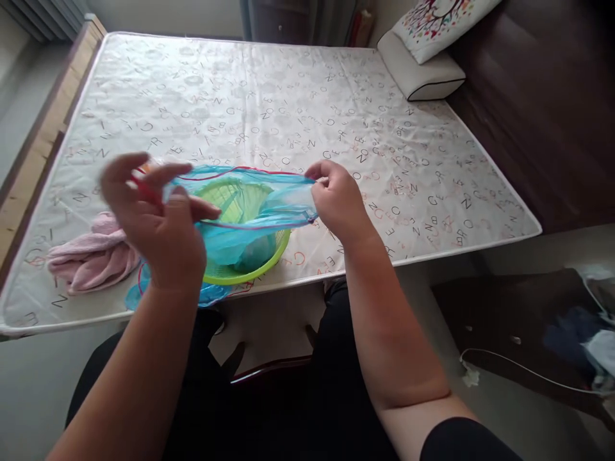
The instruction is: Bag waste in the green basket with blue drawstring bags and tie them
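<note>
A thin blue plastic bag [225, 246] with a red drawstring along its rim is stretched sideways over a lime-green plastic basket [283, 246]. My right hand [336, 202] pinches the bag's right end between thumb and fingers. At the other end, my left hand [156, 221] is slightly blurred, its fingers spread apart beside the bag's left edge and some red string. Part of the basket shows through the film. More blue plastic [214, 294] lies under and in front of the basket, near the mattress edge.
A crumpled pink cloth [96, 256] lies left of the basket on the letter-printed mattress [269, 102]. At the back right are a pillow [442, 25] and a cream bolster [420, 67]. A dark cabinet [504, 326] with a white cable stands lower right.
</note>
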The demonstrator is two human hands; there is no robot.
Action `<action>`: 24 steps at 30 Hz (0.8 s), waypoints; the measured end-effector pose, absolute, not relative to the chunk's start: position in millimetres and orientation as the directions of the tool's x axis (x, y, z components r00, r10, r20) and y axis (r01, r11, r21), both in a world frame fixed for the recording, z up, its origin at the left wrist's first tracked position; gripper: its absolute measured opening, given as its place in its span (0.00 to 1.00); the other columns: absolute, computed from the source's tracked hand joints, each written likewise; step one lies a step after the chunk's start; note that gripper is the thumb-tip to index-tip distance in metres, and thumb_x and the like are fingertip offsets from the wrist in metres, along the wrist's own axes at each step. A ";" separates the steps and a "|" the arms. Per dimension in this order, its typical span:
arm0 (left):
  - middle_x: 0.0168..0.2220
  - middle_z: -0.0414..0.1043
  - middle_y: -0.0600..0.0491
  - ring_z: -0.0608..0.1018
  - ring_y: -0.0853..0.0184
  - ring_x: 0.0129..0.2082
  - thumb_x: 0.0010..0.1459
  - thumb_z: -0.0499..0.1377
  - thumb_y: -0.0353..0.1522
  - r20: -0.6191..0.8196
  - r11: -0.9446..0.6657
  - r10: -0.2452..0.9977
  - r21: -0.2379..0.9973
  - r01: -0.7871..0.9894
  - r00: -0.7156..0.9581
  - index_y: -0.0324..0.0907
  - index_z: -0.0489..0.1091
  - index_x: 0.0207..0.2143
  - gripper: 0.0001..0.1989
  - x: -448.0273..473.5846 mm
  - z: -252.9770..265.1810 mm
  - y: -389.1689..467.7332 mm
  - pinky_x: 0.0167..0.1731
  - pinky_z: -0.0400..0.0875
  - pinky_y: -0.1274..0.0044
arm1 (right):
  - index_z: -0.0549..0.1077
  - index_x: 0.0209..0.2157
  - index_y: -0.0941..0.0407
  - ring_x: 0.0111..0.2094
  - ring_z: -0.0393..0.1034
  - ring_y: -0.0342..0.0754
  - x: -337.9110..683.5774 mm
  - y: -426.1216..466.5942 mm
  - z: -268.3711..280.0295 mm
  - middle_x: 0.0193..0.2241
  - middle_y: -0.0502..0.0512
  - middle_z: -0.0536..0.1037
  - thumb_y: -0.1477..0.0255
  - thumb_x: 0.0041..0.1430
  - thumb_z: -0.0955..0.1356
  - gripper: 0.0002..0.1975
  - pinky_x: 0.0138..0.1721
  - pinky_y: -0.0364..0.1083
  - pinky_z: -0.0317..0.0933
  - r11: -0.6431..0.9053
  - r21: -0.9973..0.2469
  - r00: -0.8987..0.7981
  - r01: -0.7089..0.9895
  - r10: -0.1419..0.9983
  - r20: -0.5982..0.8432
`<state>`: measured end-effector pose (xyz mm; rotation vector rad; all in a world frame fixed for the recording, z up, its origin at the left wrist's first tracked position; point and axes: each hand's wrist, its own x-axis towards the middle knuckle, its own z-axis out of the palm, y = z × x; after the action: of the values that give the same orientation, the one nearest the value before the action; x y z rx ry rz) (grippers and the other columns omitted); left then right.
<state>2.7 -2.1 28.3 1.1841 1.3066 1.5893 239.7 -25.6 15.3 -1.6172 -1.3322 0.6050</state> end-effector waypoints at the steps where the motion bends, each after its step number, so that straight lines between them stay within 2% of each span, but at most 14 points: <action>1: 0.49 0.79 0.55 0.75 0.74 0.22 0.52 0.58 0.26 0.174 -0.179 0.961 0.984 -0.002 -0.214 0.50 0.62 0.55 0.27 4.9 20.9 -1.6 0.22 0.74 0.81 | 0.76 0.33 0.55 0.36 0.68 0.48 242.6 -27.0 15.9 0.31 0.52 0.74 0.82 0.58 0.66 0.09 0.43 0.49 0.62 -0.021 -0.867 0.233 0.499 0.966 0.110; 2: 0.46 0.80 0.54 0.75 0.73 0.21 0.51 0.59 0.26 0.119 -0.120 0.985 0.993 -0.004 -0.124 0.48 0.64 0.52 0.24 6.8 13.0 -0.1 0.21 0.75 0.80 | 0.76 0.30 0.55 0.33 0.67 0.48 244.6 -28.5 16.3 0.28 0.51 0.73 0.83 0.57 0.67 0.10 0.41 0.49 0.61 -0.065 -0.854 0.161 0.516 0.987 0.022; 4: 0.45 0.80 0.51 0.79 0.71 0.22 0.52 0.61 0.27 -0.095 0.094 0.995 0.995 0.039 0.030 0.46 0.68 0.47 0.19 9.6 -3.3 5.1 0.22 0.77 0.78 | 0.74 0.24 0.55 0.28 0.63 0.47 244.2 -31.0 15.8 0.22 0.51 0.71 0.84 0.56 0.69 0.11 0.38 0.49 0.59 -0.144 -0.814 0.032 0.562 0.988 -0.153; 6: 0.47 0.80 0.48 0.82 0.68 0.27 0.54 0.63 0.28 -0.299 0.291 0.949 0.952 0.094 0.096 0.44 0.70 0.46 0.16 11.9 -17.7 11.6 0.24 0.78 0.78 | 0.73 0.24 0.54 0.27 0.62 0.47 236.9 -30.8 12.5 0.22 0.50 0.71 0.81 0.57 0.71 0.11 0.37 0.50 0.58 -0.163 -0.772 0.009 0.615 0.980 -0.200; 8: 0.50 0.80 0.45 0.84 0.67 0.32 0.56 0.64 0.29 -0.402 0.390 0.909 0.914 0.113 0.110 0.43 0.71 0.48 0.15 14.0 -28.2 17.4 0.27 0.79 0.78 | 0.74 0.29 0.53 0.30 0.64 0.48 224.4 -27.2 5.4 0.25 0.52 0.73 0.75 0.61 0.73 0.07 0.39 0.50 0.59 -0.098 -0.749 0.058 0.655 0.995 -0.080; 11: 0.51 0.80 0.44 0.85 0.66 0.34 0.60 0.64 0.30 -0.423 0.408 0.899 0.903 0.134 0.112 0.41 0.73 0.50 0.15 16.8 -36.0 22.1 0.29 0.78 0.78 | 0.75 0.38 0.52 0.40 0.68 0.52 204.6 -18.6 -12.2 0.37 0.55 0.76 0.72 0.63 0.74 0.04 0.45 0.51 0.63 0.042 -0.696 0.073 0.717 0.988 0.135; 13: 0.51 0.80 0.44 0.84 0.67 0.34 0.63 0.64 0.30 -0.422 0.404 0.899 0.903 0.148 0.119 0.41 0.73 0.51 0.14 18.7 -37.2 21.4 0.30 0.77 0.79 | 0.75 0.40 0.53 0.46 0.69 0.54 196.4 -13.9 -24.8 0.42 0.58 0.76 0.75 0.61 0.75 0.07 0.48 0.52 0.64 0.057 -0.634 0.045 0.772 0.989 0.144; 15: 0.51 0.81 0.44 0.84 0.69 0.34 0.66 0.62 0.29 -0.425 0.407 0.896 0.902 0.144 0.128 0.40 0.73 0.51 0.12 19.8 -36.6 18.4 0.31 0.76 0.79 | 0.75 0.38 0.53 0.47 0.69 0.56 193.7 -11.5 -32.7 0.42 0.59 0.76 0.78 0.61 0.73 0.07 0.50 0.53 0.64 0.033 -0.580 0.042 0.814 0.992 0.115; 18: 0.49 0.81 0.46 0.83 0.71 0.33 0.68 0.60 0.28 -0.342 0.324 0.933 0.933 0.154 0.109 0.40 0.74 0.49 0.09 15.4 -32.7 15.4 0.31 0.75 0.80 | 0.75 0.36 0.54 0.47 0.68 0.54 197.3 -12.0 -28.7 0.40 0.58 0.75 0.78 0.67 0.68 0.06 0.52 0.54 0.64 0.051 -0.614 0.086 0.788 0.978 0.192; 21: 0.48 0.81 0.49 0.81 0.72 0.32 0.64 0.62 0.27 -0.052 0.061 0.998 0.967 0.248 -0.041 0.41 0.74 0.46 0.08 -2.6 -23.3 21.3 0.28 0.73 0.81 | 0.75 0.37 0.53 0.46 0.69 0.51 203.9 -15.1 -11.1 0.40 0.56 0.75 0.75 0.68 0.67 0.05 0.54 0.53 0.66 0.143 -0.750 0.133 0.646 0.946 0.295; 24: 0.44 0.82 0.53 0.77 0.74 0.26 0.58 0.63 0.24 0.264 -0.166 0.930 0.923 0.347 -0.257 0.44 0.73 0.48 0.16 -30.7 -6.9 33.4 0.22 0.68 0.82 | 0.75 0.38 0.52 0.44 0.70 0.48 209.5 -18.6 4.8 0.39 0.52 0.75 0.68 0.67 0.70 0.03 0.51 0.50 0.68 0.205 -0.881 0.156 0.426 0.943 0.295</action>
<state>-30.7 33.4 -6.9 1.4675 1.5763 1.4389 209.5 -18.6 4.8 -1.3904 -1.4415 0.6277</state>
